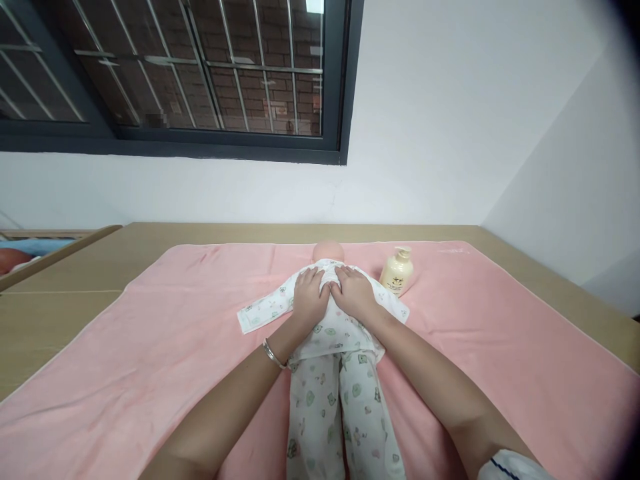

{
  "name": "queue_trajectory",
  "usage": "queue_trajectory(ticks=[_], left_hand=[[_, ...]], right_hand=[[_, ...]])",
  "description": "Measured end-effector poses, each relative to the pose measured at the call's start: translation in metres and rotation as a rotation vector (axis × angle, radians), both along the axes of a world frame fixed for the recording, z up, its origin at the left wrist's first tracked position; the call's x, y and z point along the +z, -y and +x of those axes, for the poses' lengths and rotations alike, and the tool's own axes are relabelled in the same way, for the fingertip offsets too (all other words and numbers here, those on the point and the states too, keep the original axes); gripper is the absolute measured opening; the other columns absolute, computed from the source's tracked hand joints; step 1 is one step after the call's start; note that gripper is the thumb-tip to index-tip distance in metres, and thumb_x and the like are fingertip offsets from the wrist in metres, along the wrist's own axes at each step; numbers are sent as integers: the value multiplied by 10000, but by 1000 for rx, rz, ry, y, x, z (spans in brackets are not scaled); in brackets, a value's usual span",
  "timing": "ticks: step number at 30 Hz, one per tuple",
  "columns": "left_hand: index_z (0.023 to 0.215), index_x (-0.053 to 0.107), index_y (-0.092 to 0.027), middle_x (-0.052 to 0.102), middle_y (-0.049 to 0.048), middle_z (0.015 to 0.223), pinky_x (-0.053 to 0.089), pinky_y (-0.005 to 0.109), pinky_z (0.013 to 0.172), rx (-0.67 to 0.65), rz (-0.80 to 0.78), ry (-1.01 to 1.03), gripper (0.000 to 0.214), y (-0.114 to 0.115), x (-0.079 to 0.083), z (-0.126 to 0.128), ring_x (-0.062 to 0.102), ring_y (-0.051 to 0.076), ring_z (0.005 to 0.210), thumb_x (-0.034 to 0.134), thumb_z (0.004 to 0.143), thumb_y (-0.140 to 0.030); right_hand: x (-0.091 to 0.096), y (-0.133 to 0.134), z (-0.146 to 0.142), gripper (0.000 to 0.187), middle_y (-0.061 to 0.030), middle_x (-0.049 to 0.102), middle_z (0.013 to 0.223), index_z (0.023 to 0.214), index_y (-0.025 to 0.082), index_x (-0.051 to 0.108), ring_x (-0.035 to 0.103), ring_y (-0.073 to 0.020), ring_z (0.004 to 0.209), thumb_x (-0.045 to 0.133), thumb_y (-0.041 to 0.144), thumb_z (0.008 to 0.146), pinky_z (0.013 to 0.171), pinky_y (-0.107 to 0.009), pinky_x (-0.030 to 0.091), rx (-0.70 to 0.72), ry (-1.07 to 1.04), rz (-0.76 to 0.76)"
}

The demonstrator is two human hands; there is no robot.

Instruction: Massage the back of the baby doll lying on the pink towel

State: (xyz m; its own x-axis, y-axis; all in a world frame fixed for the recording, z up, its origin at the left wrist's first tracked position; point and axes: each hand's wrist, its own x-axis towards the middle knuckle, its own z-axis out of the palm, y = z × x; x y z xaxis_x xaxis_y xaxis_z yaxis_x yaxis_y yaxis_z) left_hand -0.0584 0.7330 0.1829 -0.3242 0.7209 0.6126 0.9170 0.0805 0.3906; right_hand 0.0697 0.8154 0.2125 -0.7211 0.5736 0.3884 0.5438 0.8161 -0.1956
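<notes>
A baby doll (329, 251) in a white printed top (333, 333) and matching trousers (315, 407) lies stretched out, its head toward the wall. My left hand (310, 293) rests flat on the left side of the doll's upper body, fingers extended. On the right side lies my right hand (354, 291), also flat with fingers extended. The two thumbs come close together at the middle. Both sleeves of the top spread outward. Just beyond the right sleeve stands a cream pump bottle (397, 271).
A pink blanket (165, 347) covers much of the wooden surface (75, 313) under the doll. A white wall (425, 133) and a dark-framed, barred window (225, 73) stand behind. At far left, a blue item (45, 246) sits beyond a wooden edge.
</notes>
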Motion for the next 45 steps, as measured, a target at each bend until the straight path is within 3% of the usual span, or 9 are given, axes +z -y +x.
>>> queue_trajectory(ticks=[6,11,15,21,25,29,33,39,45], left_hand=[[1159,676,-106,667,157,1218,461,472,1053,18,62,-52,346,5,4,7,592,302,1167,440,952,-250],[1314,590,-41,543,217,1407,362,534,1140,130,-81,49,475,0,2,6,478,365,1333,482,938,-311],[1355,567,-43,500,211,1458,299,525,1183,121,-120,85,497,-2,1,3,429,357,1385,481,945,-311],[1120,692,-142,693,124,1166,403,508,1064,119,23,52,288,5,5,8,599,305,1151,518,933,-273],[1035,705,-161,695,108,1025,463,461,945,113,77,22,227,8,7,12,613,295,1031,533,924,-259],[1109,686,-135,662,144,1119,479,453,965,99,78,31,290,6,4,9,591,303,1082,503,926,-267],[1231,639,-98,602,189,1289,434,506,1064,110,27,42,397,1,-1,5,536,339,1222,467,929,-290],[1348,565,-77,523,196,1433,306,585,1159,111,-80,65,478,-2,-3,3,428,376,1372,437,938,-288],[1321,597,-90,533,184,1430,313,566,1169,67,-65,43,454,0,-1,2,443,355,1371,428,944,-276]], right_hand=[[1,-12,2,534,-157,378,1548,1492,66,419,328,-277,1454,403,304,1014,1214,-430,221,92,57,-73],[8,8,0,494,-166,528,1430,1441,68,487,463,-277,1356,406,302,1014,1177,-406,287,-2,70,7],[11,30,-1,489,-229,584,1335,1402,20,514,544,-328,1261,362,279,1015,1081,-439,393,-96,135,85],[11,23,1,457,-166,585,1362,1389,102,540,508,-277,1317,409,307,1003,1081,-379,406,-52,79,-2],[9,4,2,500,-170,457,1492,1443,83,488,386,-265,1424,403,335,1019,1174,-386,305,22,65,-80],[6,-4,1,561,-175,369,1548,1496,54,412,312,-277,1464,399,356,1024,1214,-414,235,73,65,-115],[6,1,0,551,-170,395,1535,1495,61,415,332,-290,1450,397,334,1017,1212,-443,230,47,65,-83],[13,24,0,498,-207,545,1397,1426,37,495,489,-294,1333,349,306,1033,1137,-400,345,-60,135,30],[16,39,2,447,-216,614,1293,1366,39,535,571,-315,1228,362,270,1024,1046,-414,426,-90,179,116]])
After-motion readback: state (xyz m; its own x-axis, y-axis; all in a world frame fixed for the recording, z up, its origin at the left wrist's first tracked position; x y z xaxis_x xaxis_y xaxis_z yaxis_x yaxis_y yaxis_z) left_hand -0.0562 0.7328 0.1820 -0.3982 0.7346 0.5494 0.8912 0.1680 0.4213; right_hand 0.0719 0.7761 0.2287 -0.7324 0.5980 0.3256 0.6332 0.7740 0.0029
